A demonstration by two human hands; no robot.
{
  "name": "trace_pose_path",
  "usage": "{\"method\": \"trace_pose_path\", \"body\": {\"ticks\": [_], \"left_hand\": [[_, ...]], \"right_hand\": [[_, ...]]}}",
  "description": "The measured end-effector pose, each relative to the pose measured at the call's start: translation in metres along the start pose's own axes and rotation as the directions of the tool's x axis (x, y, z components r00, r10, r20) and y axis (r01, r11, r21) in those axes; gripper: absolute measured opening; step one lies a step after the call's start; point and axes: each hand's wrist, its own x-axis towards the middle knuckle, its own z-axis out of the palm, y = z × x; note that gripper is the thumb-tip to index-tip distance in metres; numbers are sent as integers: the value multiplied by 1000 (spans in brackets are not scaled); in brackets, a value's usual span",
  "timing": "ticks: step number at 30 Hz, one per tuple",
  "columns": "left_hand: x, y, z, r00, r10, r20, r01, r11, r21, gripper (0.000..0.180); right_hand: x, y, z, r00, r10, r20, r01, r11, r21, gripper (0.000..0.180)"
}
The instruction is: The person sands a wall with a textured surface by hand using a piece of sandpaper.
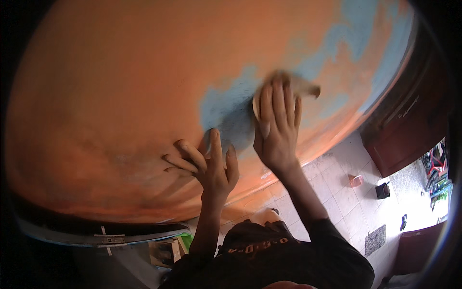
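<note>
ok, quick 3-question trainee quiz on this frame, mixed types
1. True or false: the left hand lies flat on the orange surface, holding nothing.
2. What does the right hand press on the surface? A) brush B) sandpaper sheet C) roller
3. Fill in: the patch under the right hand shows the colour ____.

Key:
1. True.
2. B, a tan sandpaper sheet, as far as the blur allows.
3. Blue, the blue patch.
</note>
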Motion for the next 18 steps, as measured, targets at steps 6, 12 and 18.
{"method": "trace_pose_path", "body": {"ticks": [6, 12, 18], "left_hand": [[1, 4, 2, 1000, 21, 17, -20, 999, -26, 55], [-5, 7, 5, 997, -37, 60, 43, 994, -100, 43], [-6, 6, 9, 999, -19, 38, 25, 985, -169, 42]], "right_hand": [[-59, -7, 26, 997, 67, 42, -70, 996, 58, 51], [24, -1, -17, 1000, 27, 4, -28, 997, 76, 58], [-43, -14, 13, 995, 84, 50, -89, 990, 109, 55]]}}
